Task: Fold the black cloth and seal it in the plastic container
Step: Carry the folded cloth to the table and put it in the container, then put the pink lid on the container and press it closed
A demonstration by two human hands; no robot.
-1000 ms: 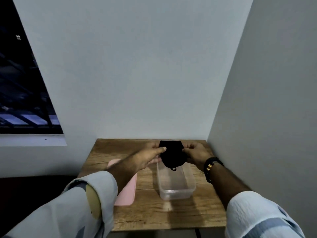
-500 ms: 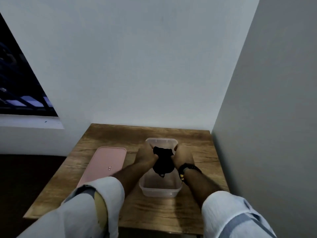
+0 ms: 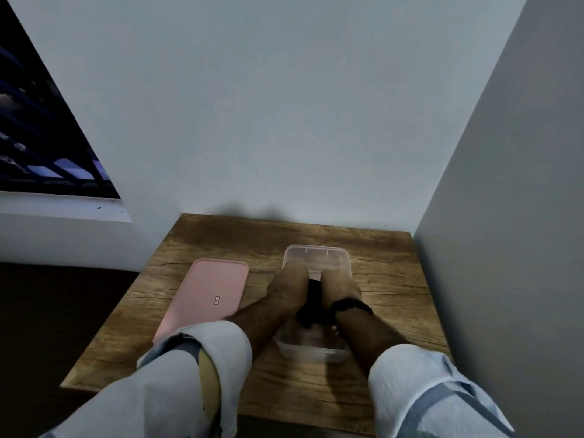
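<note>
The folded black cloth (image 3: 312, 306) sits low inside the clear plastic container (image 3: 317, 252), squeezed between my two hands. My left hand (image 3: 287, 287) presses on its left side and my right hand (image 3: 338, 287), with a black bracelet at the wrist, presses on its right side. Both hands reach down into the container, fingers pointing away from me, and hide most of the cloth. The pink lid (image 3: 207, 298) lies flat on the table to the left of the container, untouched.
The small wooden table (image 3: 395, 279) stands in a corner, with a white wall behind it and a grey wall close on the right. A dark window is at the upper left. My light sleeves fill the lower part of the view.
My hands have carried the cloth from above the container's far end down into it. The view has tilted down and closer to the table.
</note>
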